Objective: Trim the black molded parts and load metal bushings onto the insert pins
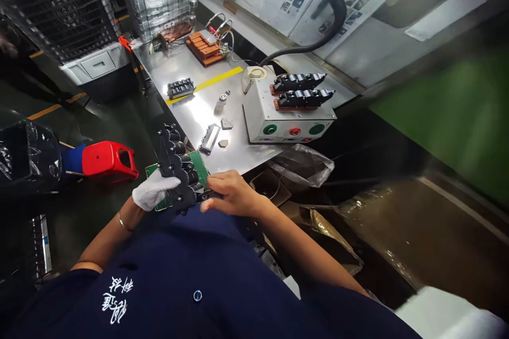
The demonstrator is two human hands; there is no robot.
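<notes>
Both grips, gloved left hand and bare right hand, pinching black switch part over green board, chest lettering unreadable

Open steel bench (small parts scattered)

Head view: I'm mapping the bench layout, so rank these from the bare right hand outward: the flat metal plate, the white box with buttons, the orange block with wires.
From the right hand:
1. Flat metal plate, on the steel bench just above the hand.
2. White box with buttons, up and to the right, mid-bench.
3. Orange block with wires, at the far end of the bench.
</notes>
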